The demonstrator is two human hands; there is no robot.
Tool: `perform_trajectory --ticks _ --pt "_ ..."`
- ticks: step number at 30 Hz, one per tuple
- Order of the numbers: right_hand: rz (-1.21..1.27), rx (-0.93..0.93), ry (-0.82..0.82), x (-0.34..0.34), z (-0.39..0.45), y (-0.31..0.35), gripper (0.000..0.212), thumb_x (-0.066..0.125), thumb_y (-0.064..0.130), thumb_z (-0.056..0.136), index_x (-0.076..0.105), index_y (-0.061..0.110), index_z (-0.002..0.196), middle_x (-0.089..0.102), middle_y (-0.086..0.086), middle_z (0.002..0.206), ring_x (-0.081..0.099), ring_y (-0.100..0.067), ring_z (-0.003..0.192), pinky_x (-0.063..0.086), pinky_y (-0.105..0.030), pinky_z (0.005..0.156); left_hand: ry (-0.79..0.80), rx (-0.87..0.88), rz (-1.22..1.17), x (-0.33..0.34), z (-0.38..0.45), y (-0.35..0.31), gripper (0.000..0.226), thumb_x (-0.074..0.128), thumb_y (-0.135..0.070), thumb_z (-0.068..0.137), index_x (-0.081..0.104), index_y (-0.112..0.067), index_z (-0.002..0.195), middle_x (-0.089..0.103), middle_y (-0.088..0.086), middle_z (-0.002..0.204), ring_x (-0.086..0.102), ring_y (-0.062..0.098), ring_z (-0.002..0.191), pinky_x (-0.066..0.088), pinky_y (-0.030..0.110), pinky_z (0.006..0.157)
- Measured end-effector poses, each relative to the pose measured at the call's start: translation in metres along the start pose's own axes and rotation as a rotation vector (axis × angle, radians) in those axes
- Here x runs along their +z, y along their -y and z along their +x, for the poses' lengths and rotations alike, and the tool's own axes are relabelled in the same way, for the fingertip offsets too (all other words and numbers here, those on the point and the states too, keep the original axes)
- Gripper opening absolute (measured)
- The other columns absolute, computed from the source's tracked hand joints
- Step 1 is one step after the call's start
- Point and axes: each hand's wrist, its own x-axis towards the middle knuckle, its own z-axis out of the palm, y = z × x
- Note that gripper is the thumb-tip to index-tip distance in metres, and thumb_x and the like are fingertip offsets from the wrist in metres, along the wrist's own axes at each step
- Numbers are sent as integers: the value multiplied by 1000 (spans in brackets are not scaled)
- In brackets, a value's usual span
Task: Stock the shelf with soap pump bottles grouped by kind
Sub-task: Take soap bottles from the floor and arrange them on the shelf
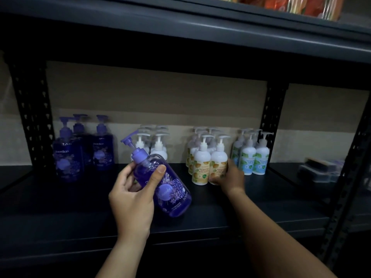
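Observation:
My left hand (132,195) grips a purple pump bottle (170,193) around its upper body, tilted with the pump pointing up-left, held above the dark shelf (80,207). My right hand (230,175) is wrapped around the lower part of a white pump bottle with a yellow fruit label (218,157), which stands upright on the shelf in the front row of its group.
Three dark purple pump bottles (68,157) stand at the shelf's left. White pump bottles (158,145) sit behind the held one, and white bottles with green-blue labels (255,157) to the right. Perforated uprights (271,121) frame the bay. Dark packs (319,169) lie far right.

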Motion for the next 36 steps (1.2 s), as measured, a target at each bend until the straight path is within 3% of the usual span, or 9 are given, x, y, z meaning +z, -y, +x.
perform_trajectory --ticks 7,17,21,24,29,33,36 --pt "-6 -25 -22 9 3 -6 67 94 17 57 63 20 117 70 -10 111 66 -30 104 57 -45 88 8 9 2 -2 -1 -2 64 89 -31 62 68 -21 121 80 -5 102 76 10 92 58 17 74" --pt "26 29 -3 13 6 -12 77 96 16 53 60 19 121 67 -9 117 64 -29 109 56 -43 92 41 28 11 -4 -1 -5 49 88 -28 65 69 -27 110 80 -7 102 76 12 95 59 20 78" --pt "12 57 -3 10 0 -5 96 98 14 54 49 12 136 60 -15 132 58 -33 123 52 -45 99 86 48 15 -7 0 -10 48 87 -26 65 69 -28 110 79 -9 102 75 8 95 57 16 77" --pt "-19 105 -16 3 -16 5 109 96 13 61 32 8 149 41 -20 149 46 -37 135 45 -46 108 129 65 11 -9 1 -15 45 85 -23 67 69 -30 107 79 -13 99 74 3 93 55 13 76" --pt "-86 29 -34 6 -60 18 88 91 12 69 34 8 137 35 -22 137 47 -44 121 46 -45 100 174 104 59 -20 4 -28 50 84 -19 71 69 -33 116 79 -11 106 74 5 102 56 17 87" --pt "-180 -126 153 30 -88 42 80 87 25 75 40 7 137 42 -19 134 50 -38 120 45 -38 101 234 132 116 -35 8 -39 53 82 -12 77 68 -20 128 78 -11 109 73 7 105 54 14 87" --pt "-143 -263 304 55 -108 66 71 84 30 77 44 16 133 48 -12 129 53 -30 119 46 -35 102 252 159 162 -51 14 -47 55 81 -12 74 67 -21 126 77 -15 111 72 5 107 53 12 87"
